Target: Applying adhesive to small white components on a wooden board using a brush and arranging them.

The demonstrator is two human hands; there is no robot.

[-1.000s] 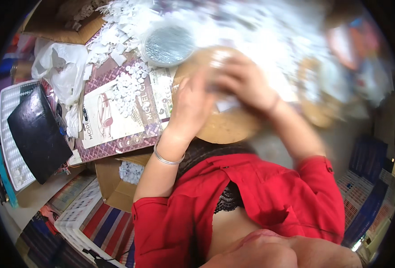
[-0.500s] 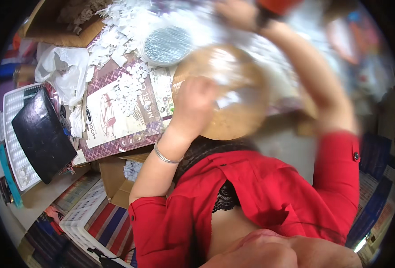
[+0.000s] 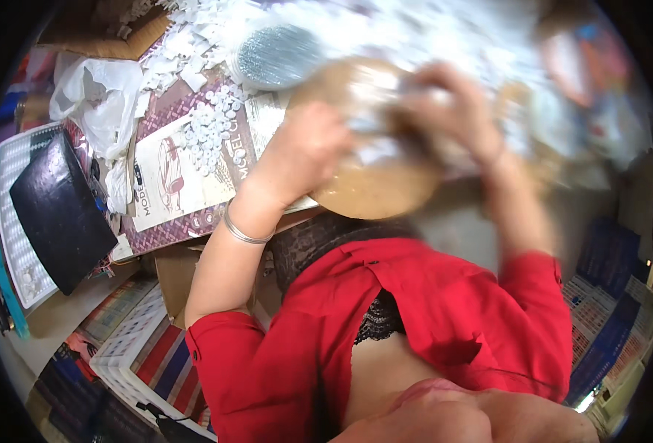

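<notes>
A round tan board point(image 3: 374, 196) lies on the cluttered table in front of me, with pale white bits on it. My left hand point(image 3: 308, 148), with a thin silver bangle at the wrist, rests on the board's left part with its fingers curled down on it. My right hand point(image 3: 452, 111) is blurred by motion and hovers over the board's right part. The blur hides whether it holds anything. Both my sleeves are red.
A magazine point(image 3: 171, 184) with a heap of small white round pieces point(image 3: 208, 129) lies left of the board. Behind it are a silvery round dish point(image 3: 275, 55) and white scraps. Far left are a white plastic bag point(image 3: 97, 96) and a black slab point(image 3: 60, 210) on a white tray.
Half a second ago my right hand was reaching to the far back of the table; it has come back over the board. My left hand stayed on the board.
</notes>
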